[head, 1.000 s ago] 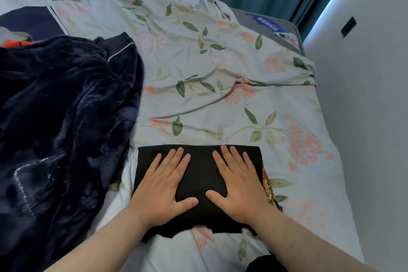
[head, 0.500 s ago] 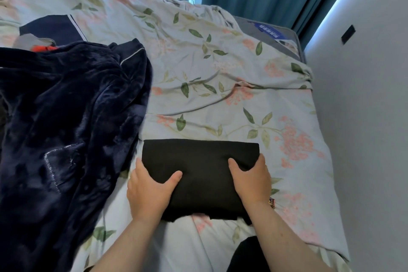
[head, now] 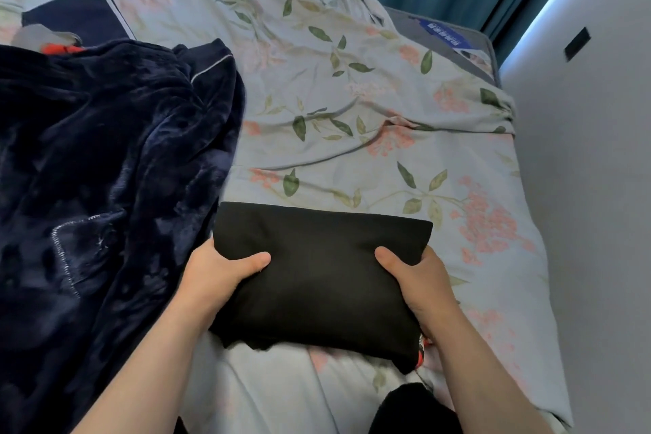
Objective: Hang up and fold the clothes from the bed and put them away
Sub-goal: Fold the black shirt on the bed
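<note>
The folded black garment (head: 317,275) lies near the bed's (head: 352,99) near edge, its long axis running left to right. The left hand (head: 215,278) grips its left end and the right hand (head: 419,282) its right end, thumbs on top and the other fingers hidden underneath.

Black folded garment (head: 322,278); near bed (head: 352,99) edge.

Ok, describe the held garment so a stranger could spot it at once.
Find the floral bed cover; just right of the crumpled navy velvet clothing is a folded black garment, gripped at its ends by the left hand and right hand. Unlike that heap, it is a neat, plain black rectangle.
</note>
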`<state>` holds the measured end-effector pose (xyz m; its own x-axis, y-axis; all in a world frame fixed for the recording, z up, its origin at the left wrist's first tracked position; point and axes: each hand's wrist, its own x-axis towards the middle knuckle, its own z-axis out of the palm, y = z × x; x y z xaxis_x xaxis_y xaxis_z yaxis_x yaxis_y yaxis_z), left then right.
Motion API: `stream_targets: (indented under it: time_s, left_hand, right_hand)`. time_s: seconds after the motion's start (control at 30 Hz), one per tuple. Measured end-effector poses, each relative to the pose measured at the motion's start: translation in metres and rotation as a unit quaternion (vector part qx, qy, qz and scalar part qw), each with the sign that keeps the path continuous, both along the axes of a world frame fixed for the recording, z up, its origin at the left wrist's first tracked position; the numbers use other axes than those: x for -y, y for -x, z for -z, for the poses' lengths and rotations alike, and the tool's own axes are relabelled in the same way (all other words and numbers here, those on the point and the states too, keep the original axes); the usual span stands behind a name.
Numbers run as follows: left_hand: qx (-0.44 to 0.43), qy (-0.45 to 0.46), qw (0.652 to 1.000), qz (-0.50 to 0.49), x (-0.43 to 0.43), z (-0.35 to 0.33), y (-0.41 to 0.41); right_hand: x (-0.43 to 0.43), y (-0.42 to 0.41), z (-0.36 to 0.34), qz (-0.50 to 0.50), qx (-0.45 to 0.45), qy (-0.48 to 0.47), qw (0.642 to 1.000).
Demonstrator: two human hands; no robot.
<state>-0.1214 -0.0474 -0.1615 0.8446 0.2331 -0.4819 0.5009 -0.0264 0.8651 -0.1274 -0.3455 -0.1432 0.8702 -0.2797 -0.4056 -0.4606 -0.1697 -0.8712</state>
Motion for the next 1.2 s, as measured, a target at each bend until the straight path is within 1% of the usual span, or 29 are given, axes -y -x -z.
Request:
stream_targets:
  time_s: [0.2, 0.33, 0.4, 0.47, 0.57, 0.63, 0.73, 0.83, 0.9, 0.97, 1.2]
  left_hand:
    - [0.039, -0.056, 0.998, -0.018, 0.005, -0.001, -0.04]
    - [0.081, -0.085, 0.993, -0.016, 0.003, -0.014, -0.101]
    - [0.097, -0.112, 0.989, -0.023, 0.003, -0.016, -0.131]
    - [0.089, -0.14, 0.986, -0.016, 0.003, -0.007, -0.148]
    - [0.057, -0.144, 0.988, -0.008, 0.005, 0.009, -0.151]
    - [0.052, -0.144, 0.988, -0.012, 0.008, 0.01, -0.154]
    - [0.041, -0.15, 0.988, -0.011, 0.008, 0.011, -0.156]
    - [0.032, -0.17, 0.985, -0.002, 0.008, 0.01, -0.157]
    - [0.024, -0.167, 0.986, 0.005, 0.007, 0.013, -0.155]
    - [0.02, -0.167, 0.986, 0.01, 0.008, 0.015, -0.154]
    - [0.034, -0.19, 0.981, 0.015, 0.008, 0.026, -0.151]
  right_hand:
    - [-0.003, -0.042, 0.002, 0.027, 0.05, 0.072, 0.996]
    - [-0.006, -0.096, -0.003, 0.058, 0.096, 0.112, 0.987]
    - [-0.008, -0.127, 0.003, 0.071, 0.092, 0.124, 0.985]
    - [-0.013, -0.144, 0.018, 0.067, 0.069, 0.139, 0.986]
    - [-0.018, -0.149, 0.038, 0.065, 0.047, 0.169, 0.982]
    - [-0.019, -0.15, 0.043, 0.076, 0.035, 0.183, 0.98]
    - [-0.021, -0.152, 0.048, 0.067, 0.018, 0.214, 0.974]
    - [-0.021, -0.153, 0.051, 0.066, 0.03, 0.241, 0.968]
    - [-0.021, -0.153, 0.055, 0.061, 0.008, 0.258, 0.964]
    - [-0.02, -0.153, 0.056, 0.06, -0.002, 0.264, 0.963]
    - [-0.017, -0.156, 0.055, 0.061, 0.006, 0.266, 0.962]
